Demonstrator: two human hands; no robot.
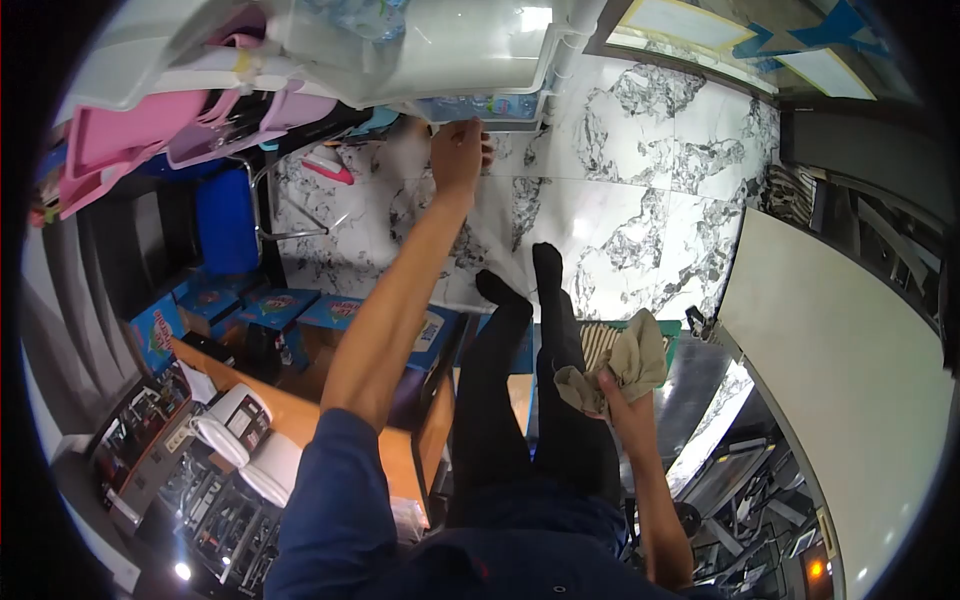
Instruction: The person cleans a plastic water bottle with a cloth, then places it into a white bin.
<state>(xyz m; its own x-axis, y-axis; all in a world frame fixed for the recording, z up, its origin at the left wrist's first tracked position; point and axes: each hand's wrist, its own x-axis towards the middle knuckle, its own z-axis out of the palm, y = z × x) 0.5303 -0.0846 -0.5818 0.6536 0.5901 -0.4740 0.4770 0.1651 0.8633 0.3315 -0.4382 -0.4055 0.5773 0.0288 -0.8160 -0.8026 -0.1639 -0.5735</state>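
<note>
My left hand (pixel 460 155) reaches up to the front edge of a light grey drawer (pixel 515 126), its fingers curled at that edge. Bottles with blue labels (pixel 480 106) lie inside the drawer. Lower on the right, my right hand (pixel 612 392) is closed on a crumpled beige cloth (pixel 638 355), which hangs out on both sides of the fingers. A striped mat (pixel 598 343) shows behind the cloth.
Pink bins (pixel 125 140) stand at the upper left. Blue boxes (pixel 275 305) and a wooden desk (pixel 300 418) are on the left. A pale panel (pixel 840 350) fills the right side. Marble-patterned floor (pixel 630 180) lies beyond my feet.
</note>
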